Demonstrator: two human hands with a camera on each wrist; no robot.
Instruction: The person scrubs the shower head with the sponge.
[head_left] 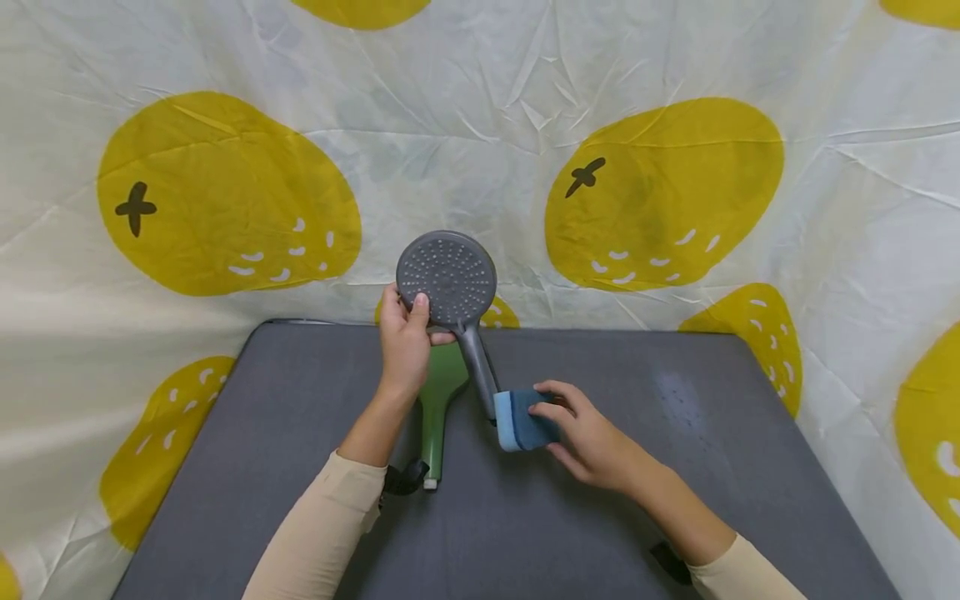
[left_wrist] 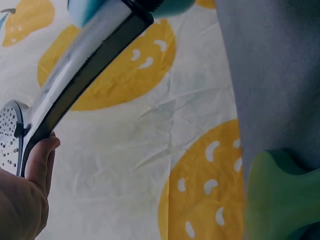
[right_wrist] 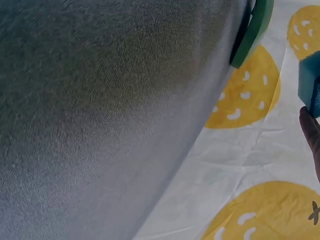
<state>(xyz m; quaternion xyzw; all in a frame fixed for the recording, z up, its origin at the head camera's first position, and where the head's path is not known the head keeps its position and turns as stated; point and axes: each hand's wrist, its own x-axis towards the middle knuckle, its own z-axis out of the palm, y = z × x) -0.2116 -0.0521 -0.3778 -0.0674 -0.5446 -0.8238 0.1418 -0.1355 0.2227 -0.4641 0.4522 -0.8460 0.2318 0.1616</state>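
My left hand (head_left: pixel 406 354) holds a grey shower head (head_left: pixel 447 275) by its round head, thumb on the nozzle face. Its handle (head_left: pixel 478 367) slants down to the right, and the left wrist view shows that handle (left_wrist: pixel 75 70) from behind. A two-tone blue sponge (head_left: pixel 527 422) is pinched in my right hand (head_left: pixel 596 437). The sponge's light blue side is right at the lower end of the handle. At the edge of the right wrist view, only part of the sponge (right_wrist: pixel 309 82) and one finger (right_wrist: pixel 311 132) show.
Behind the shower head, a green paddle-shaped thing with a narrow handle (head_left: pixel 433 425) and white tip lies on the dark grey table (head_left: pixel 300 500). A white cloth (head_left: pixel 465 100) printed with yellow fruit hangs behind and around the table. Dark bands circle both wrists.
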